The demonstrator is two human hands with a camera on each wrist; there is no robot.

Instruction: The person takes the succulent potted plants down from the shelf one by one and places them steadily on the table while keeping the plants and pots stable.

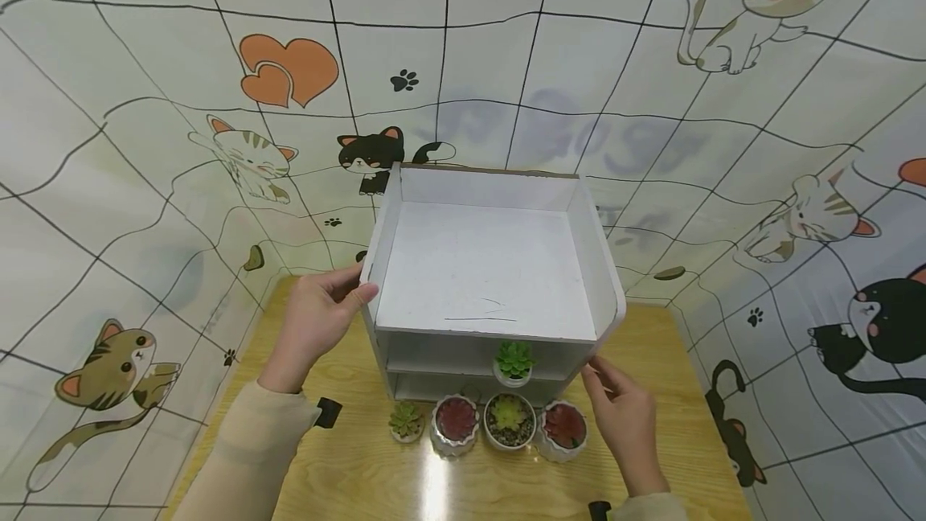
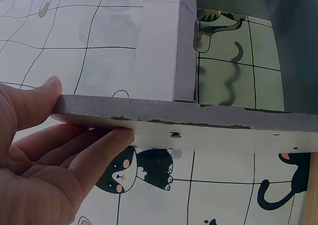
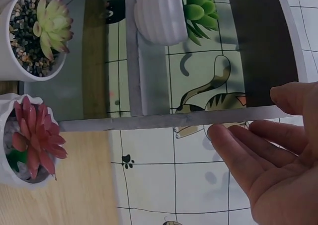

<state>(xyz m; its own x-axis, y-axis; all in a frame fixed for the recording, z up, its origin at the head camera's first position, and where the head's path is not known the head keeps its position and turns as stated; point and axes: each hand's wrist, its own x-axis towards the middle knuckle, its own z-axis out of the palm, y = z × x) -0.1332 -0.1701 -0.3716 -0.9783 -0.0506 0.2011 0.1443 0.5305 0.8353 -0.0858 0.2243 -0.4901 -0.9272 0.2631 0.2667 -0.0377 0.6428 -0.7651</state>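
A white shelf unit [image 1: 485, 264] with a raised rim stands on the wooden table in the head view. My left hand [image 1: 314, 320] holds its left side panel [image 2: 169, 116], thumb at the front edge and fingers against the outer face. Lower on the opposite side, my right hand [image 1: 624, 423] pinches the right panel [image 3: 164, 120] between thumb and fingers. A green succulent in a white pot [image 1: 514, 362] sits on the middle shelf. Before the unit stand a small green succulent [image 1: 407, 422], a red one [image 1: 455, 423], a yellow-green one [image 1: 509, 421] and another red one [image 1: 563, 429].
The wooden table [image 1: 347, 465] meets cat-patterned cloth walls [image 1: 492, 63] behind and on both sides. In the left and right wrist views, the patterned cloth shows through the unit's open back. Black straps [image 1: 329, 412] are at both wrists.
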